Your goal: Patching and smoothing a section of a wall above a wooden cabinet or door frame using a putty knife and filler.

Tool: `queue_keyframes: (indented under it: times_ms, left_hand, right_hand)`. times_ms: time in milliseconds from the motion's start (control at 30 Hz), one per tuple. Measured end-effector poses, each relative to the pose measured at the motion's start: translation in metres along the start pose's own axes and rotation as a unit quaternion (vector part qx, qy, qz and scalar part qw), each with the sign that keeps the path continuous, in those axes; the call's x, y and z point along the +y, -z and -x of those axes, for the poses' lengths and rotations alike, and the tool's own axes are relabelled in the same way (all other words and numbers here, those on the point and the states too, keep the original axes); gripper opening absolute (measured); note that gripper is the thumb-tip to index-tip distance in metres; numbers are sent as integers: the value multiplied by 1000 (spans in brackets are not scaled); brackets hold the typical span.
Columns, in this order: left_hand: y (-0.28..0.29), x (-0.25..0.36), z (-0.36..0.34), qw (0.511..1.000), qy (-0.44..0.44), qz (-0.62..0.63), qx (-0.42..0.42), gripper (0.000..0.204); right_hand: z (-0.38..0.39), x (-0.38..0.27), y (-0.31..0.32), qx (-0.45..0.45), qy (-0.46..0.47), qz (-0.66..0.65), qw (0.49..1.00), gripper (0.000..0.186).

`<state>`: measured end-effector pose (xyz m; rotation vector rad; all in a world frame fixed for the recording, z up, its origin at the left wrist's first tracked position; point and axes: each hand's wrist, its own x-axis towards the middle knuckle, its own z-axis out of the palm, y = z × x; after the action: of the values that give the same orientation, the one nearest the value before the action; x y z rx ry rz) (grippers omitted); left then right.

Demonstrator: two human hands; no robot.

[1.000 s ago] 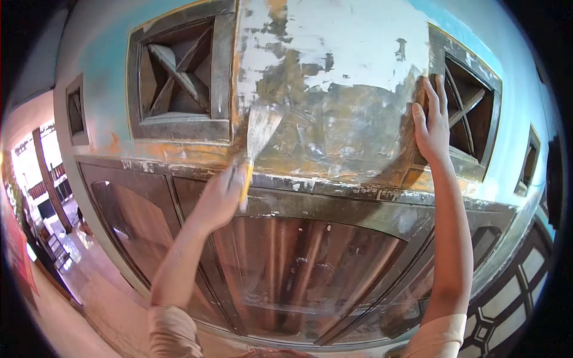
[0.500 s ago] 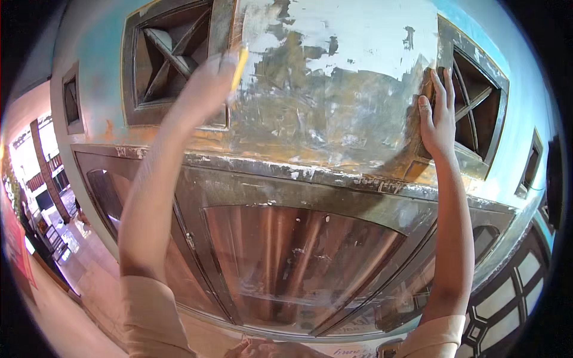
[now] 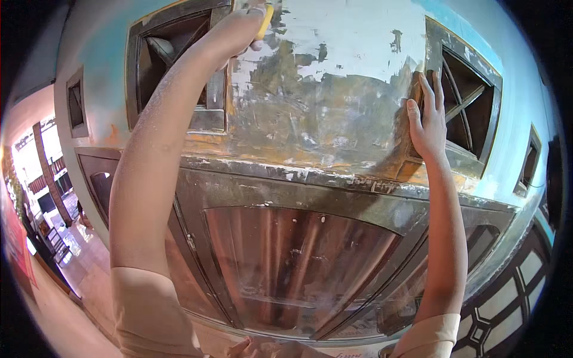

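Observation:
High on the wall beside the left vent frame (image 3: 146, 77), my left hand (image 3: 242, 30) grips the yellow handle (image 3: 266, 22) of a scraper; its blade is hidden at the top of the view. My right hand (image 3: 428, 119) lies with fingers stretched out against the left side of the right vent frame (image 3: 484, 65). Between the vents, the wall (image 3: 340, 107) is patched with white, grey and ochre, with flaking edges. Below runs a worn dark wooden lintel (image 3: 298, 191) over glazed panels (image 3: 301, 262) showing brown reflections.
A small vent (image 3: 76, 104) is at far left, another (image 3: 528, 161) at far right. An opening at left shows a tiled floor (image 3: 80, 244), a dark chair (image 3: 57, 247) and bright railings (image 3: 42, 179). A dark lattice panel (image 3: 504, 304) stands at lower right.
My left hand with the scraper has moved upward from the lower middle of the wall to beside the left vent's upper part. My right hand remains against the right frame.

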<state>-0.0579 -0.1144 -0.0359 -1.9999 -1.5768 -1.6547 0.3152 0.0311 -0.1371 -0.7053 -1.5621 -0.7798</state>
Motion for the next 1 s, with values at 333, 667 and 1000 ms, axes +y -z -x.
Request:
queue_keyframes:
  times_ms: [333,667,1000]
  left_hand:
    - [-51,15,-7,998,-41,6,38,53]
    - [-2,81,-65,998,47,-39,-21,56]
    - [-1,88,-90,996,17,-88,4,60]
  right_hand:
    - [9,0,13,-33,-19,15,999,61]
    - [14,-2,15,-31,2,33,999,61]
    - [17,-3,19,-35,-9,37,999,61]
